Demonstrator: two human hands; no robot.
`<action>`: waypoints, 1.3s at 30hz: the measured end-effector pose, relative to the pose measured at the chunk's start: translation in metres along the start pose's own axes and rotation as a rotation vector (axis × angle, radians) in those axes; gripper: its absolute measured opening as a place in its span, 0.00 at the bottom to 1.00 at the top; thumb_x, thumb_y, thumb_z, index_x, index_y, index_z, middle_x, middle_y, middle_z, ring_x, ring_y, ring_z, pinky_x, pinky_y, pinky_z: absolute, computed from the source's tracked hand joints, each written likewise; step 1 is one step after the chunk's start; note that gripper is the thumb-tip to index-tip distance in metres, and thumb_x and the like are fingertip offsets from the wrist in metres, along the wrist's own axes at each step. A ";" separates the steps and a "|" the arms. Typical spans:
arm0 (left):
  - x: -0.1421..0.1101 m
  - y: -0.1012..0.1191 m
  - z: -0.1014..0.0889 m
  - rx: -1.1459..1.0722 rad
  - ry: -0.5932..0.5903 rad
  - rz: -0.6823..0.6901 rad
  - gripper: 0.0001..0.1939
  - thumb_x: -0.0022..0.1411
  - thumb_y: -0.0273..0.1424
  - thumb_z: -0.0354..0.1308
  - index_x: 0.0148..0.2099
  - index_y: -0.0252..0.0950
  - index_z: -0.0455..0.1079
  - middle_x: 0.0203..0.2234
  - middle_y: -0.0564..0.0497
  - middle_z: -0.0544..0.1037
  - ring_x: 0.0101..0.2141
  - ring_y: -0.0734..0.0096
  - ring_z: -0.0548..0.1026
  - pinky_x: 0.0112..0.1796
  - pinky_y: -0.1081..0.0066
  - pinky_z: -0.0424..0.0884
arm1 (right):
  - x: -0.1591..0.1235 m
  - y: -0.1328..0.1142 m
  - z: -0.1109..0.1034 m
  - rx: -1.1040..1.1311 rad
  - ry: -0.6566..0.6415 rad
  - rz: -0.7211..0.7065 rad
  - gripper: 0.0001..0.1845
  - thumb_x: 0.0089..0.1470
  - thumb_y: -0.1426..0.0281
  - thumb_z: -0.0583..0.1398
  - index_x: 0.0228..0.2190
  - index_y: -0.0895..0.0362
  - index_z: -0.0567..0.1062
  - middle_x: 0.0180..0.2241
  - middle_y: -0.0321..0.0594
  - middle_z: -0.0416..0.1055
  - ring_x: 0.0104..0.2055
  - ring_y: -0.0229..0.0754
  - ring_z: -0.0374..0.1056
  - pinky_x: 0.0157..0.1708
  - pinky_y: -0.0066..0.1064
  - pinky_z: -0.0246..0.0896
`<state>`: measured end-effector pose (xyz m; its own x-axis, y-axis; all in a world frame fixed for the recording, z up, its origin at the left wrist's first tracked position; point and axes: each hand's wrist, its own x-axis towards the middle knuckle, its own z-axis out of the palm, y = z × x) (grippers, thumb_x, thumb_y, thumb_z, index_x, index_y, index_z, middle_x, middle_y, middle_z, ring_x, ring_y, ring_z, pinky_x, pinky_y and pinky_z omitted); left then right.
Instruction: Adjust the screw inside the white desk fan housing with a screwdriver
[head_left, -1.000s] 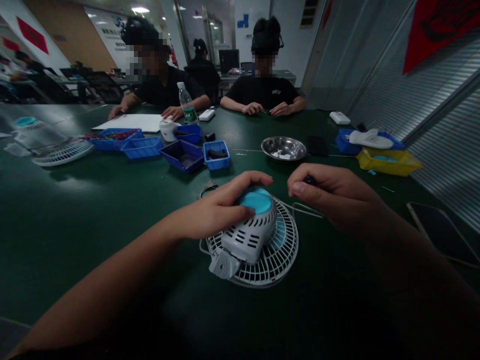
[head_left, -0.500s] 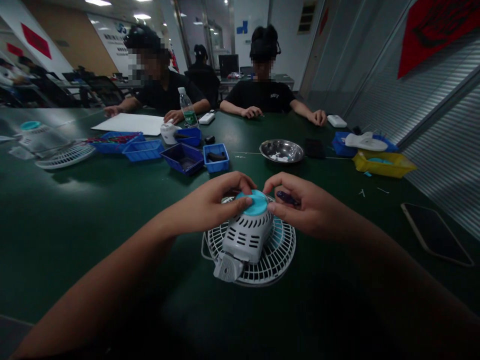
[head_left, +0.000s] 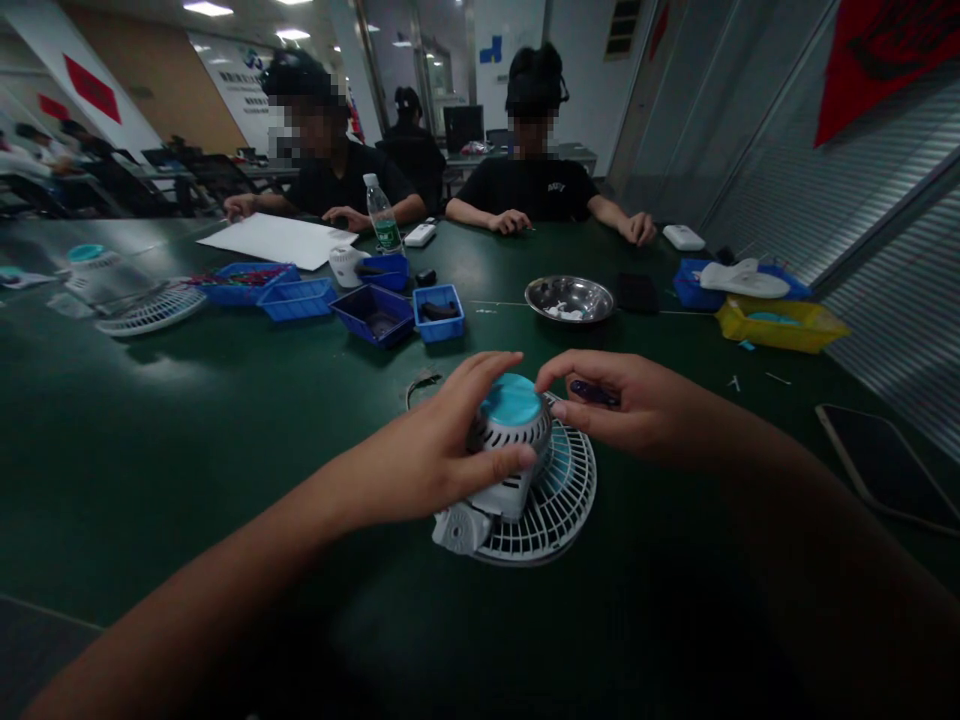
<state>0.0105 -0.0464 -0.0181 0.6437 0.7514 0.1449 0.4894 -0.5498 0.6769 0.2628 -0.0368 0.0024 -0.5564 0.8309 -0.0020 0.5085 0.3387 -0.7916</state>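
Your left hand (head_left: 442, 445) is around the white slotted motor housing (head_left: 512, 440) with the round turquoise cap (head_left: 512, 400) — thumb and fingers spread apart across its side. Your right hand (head_left: 630, 405) has fingers curled on a small dark-handled tool (head_left: 595, 392), index fingertip and thumb close to the cap's right edge; contact there, can't tell. The housing sits over the round white fan grille (head_left: 559, 520), on the dark green table (head_left: 300, 620) right in front of you — shiny steel bowl (head_left: 570, 300) beyond, yellow plastic bin (head_left: 780, 325) farther right.
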 end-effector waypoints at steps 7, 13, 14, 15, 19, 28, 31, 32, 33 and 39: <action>-0.024 -0.004 0.030 -0.074 0.103 -0.233 0.53 0.61 0.42 0.66 0.78 0.44 0.39 0.73 0.33 0.57 0.63 0.35 0.72 0.62 0.32 0.70 | -0.016 0.001 -0.022 -0.104 0.220 0.022 0.21 0.57 0.52 0.61 0.41 0.56 0.78 0.31 0.37 0.69 0.30 0.35 0.62 0.29 0.30 0.57; -0.041 -0.023 0.012 -0.074 0.075 -0.247 0.53 0.62 0.45 0.67 0.78 0.40 0.40 0.71 0.29 0.61 0.63 0.33 0.72 0.60 0.33 0.73 | -0.022 -0.005 -0.022 -0.150 0.233 -0.005 0.20 0.56 0.52 0.61 0.37 0.55 0.80 0.32 0.40 0.72 0.31 0.36 0.64 0.29 0.30 0.58; -0.043 -0.023 0.011 -0.029 0.051 -0.252 0.56 0.61 0.46 0.68 0.78 0.40 0.39 0.71 0.28 0.62 0.62 0.30 0.73 0.59 0.31 0.72 | -0.022 -0.005 -0.021 -0.154 0.236 -0.012 0.20 0.56 0.52 0.61 0.37 0.55 0.80 0.32 0.40 0.73 0.31 0.37 0.65 0.29 0.31 0.59; -0.044 -0.023 0.011 0.008 0.032 -0.261 0.58 0.59 0.47 0.70 0.79 0.41 0.37 0.70 0.27 0.64 0.61 0.29 0.74 0.58 0.30 0.73 | -0.021 -0.005 -0.020 -0.158 0.236 -0.014 0.20 0.56 0.51 0.61 0.37 0.55 0.80 0.32 0.40 0.73 0.31 0.37 0.65 0.29 0.31 0.59; -0.047 -0.026 0.015 0.073 0.076 -0.272 0.56 0.59 0.46 0.70 0.78 0.43 0.40 0.66 0.31 0.70 0.57 0.30 0.78 0.54 0.32 0.75 | -0.018 -0.005 -0.015 -0.171 0.207 0.012 0.20 0.55 0.52 0.61 0.36 0.56 0.80 0.31 0.41 0.73 0.30 0.38 0.65 0.28 0.31 0.58; -0.090 -0.067 -0.003 0.076 0.376 -0.305 0.52 0.58 0.48 0.70 0.75 0.40 0.49 0.65 0.34 0.71 0.63 0.36 0.72 0.59 0.39 0.73 | -0.015 0.001 -0.016 -0.196 0.222 0.040 0.24 0.54 0.48 0.61 0.36 0.54 0.80 0.35 0.45 0.75 0.34 0.43 0.68 0.32 0.35 0.59; -0.113 -0.077 -0.021 0.061 0.466 -0.404 0.50 0.57 0.49 0.70 0.73 0.39 0.52 0.65 0.35 0.71 0.61 0.39 0.74 0.57 0.45 0.76 | -0.011 0.005 -0.015 -0.192 0.196 0.019 0.22 0.55 0.49 0.60 0.37 0.54 0.81 0.34 0.43 0.76 0.33 0.41 0.67 0.31 0.34 0.58; -0.120 -0.080 -0.027 0.047 0.508 -0.442 0.47 0.57 0.49 0.71 0.70 0.39 0.55 0.64 0.37 0.71 0.60 0.41 0.74 0.54 0.49 0.77 | -0.009 0.006 -0.014 -0.185 0.187 0.017 0.22 0.56 0.49 0.61 0.37 0.54 0.81 0.33 0.43 0.76 0.32 0.41 0.67 0.31 0.34 0.58; -0.126 -0.083 -0.033 0.019 0.560 -0.481 0.44 0.56 0.49 0.71 0.67 0.40 0.58 0.62 0.39 0.73 0.57 0.43 0.76 0.50 0.53 0.79 | -0.008 0.007 -0.014 -0.177 0.176 0.020 0.22 0.56 0.49 0.61 0.37 0.54 0.81 0.33 0.43 0.76 0.32 0.41 0.67 0.30 0.34 0.58; -0.143 -0.109 -0.059 -0.436 1.048 -0.672 0.22 0.54 0.42 0.69 0.47 0.40 0.67 0.31 0.60 0.77 0.34 0.68 0.74 0.32 0.71 0.72 | -0.009 0.004 -0.011 -0.118 0.152 0.048 0.27 0.52 0.43 0.63 0.36 0.53 0.80 0.33 0.43 0.75 0.33 0.43 0.66 0.31 0.35 0.58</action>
<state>-0.1702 -0.0726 -0.0700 -0.5027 0.8633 0.0445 0.1772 0.0526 0.9828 0.2769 -0.0383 0.0056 -0.4284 0.9015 0.0616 0.6103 0.3390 -0.7160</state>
